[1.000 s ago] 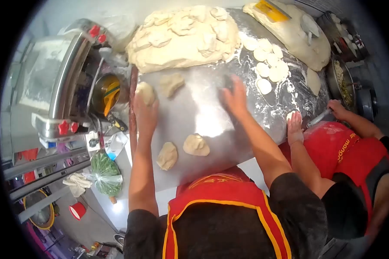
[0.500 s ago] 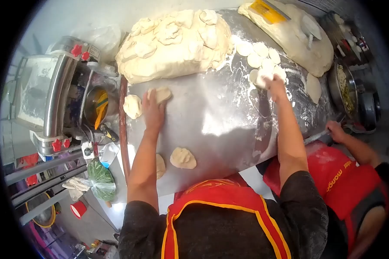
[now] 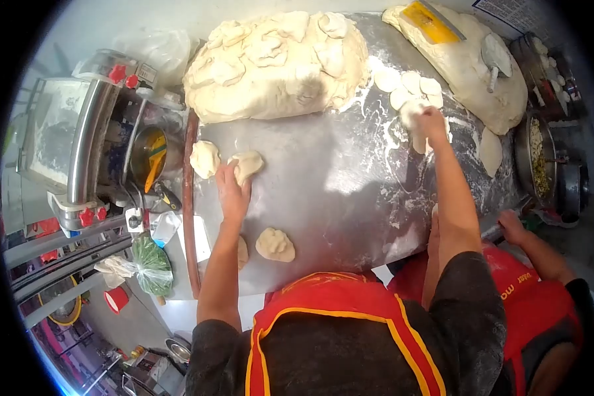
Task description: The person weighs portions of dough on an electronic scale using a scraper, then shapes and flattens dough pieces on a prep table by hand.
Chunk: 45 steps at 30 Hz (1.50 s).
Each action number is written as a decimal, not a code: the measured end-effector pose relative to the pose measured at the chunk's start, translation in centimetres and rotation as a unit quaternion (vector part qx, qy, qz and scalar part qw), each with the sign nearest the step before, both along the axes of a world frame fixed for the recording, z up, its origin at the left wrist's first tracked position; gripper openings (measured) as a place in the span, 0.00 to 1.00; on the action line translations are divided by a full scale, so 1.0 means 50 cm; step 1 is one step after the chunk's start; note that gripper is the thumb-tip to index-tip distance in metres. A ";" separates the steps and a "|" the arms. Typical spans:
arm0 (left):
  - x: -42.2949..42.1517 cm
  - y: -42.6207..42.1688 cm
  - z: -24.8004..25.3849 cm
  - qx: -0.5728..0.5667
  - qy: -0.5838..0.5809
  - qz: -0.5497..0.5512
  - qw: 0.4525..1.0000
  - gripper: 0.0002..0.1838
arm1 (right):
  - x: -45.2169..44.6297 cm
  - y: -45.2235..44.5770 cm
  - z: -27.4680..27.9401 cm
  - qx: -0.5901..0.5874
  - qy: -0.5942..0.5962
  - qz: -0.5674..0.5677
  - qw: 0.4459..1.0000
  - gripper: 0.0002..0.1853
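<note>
My left hand grips the near edge of a small dough piece on the metal table. A second dough lump lies just left of it. Nearer to me, another dough piece rests on the table, and one more is partly hidden by my left forearm. My right hand is closed, its fingers at a floured dough disc, slightly blurred. Several flat dough discs overlap just beyond it. Flour is scattered around them.
A large dough mass fills the back, with another at the back right under a yellow scraper. A rolling machine stands left, a filling bowl right. A co-worker's hand is near the right edge.
My left fingers have gone from lying on the dough piece to gripping its near edge. My right hand has shifted slightly right and up among the discs. The view has shifted a little.
</note>
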State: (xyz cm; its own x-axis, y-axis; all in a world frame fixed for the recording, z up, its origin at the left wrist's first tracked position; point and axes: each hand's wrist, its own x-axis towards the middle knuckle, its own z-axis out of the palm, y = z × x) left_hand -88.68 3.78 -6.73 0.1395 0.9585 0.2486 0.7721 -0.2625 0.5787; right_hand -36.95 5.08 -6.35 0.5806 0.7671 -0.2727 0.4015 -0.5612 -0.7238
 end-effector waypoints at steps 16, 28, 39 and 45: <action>-0.001 0.002 -0.053 0.038 -0.058 0.056 0.996 0.24 | -0.573 -0.128 -0.062 0.092 -0.242 0.396 0.881 0.33; 0.009 -0.010 0.048 -0.134 -0.260 -0.103 0.951 0.18 | -0.565 -0.163 0.016 0.200 -0.084 0.208 0.954 0.22; 0.121 -0.032 -0.003 -0.164 -0.232 -0.165 0.944 0.24 | -0.656 -0.087 -0.043 0.136 -0.121 0.280 0.943 0.22; 0.142 -0.059 -0.048 0.002 -0.006 -0.214 0.977 0.25 | -0.653 -0.163 -0.046 0.097 -0.306 0.299 0.899 0.24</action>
State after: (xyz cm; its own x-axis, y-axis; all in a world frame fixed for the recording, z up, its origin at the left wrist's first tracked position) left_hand -81.60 0.81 -9.12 0.5238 0.8126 0.2558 0.5846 -0.5612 0.5859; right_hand -69.61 -3.06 -8.62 0.0446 0.9906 0.1295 0.9456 0.0000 -0.3252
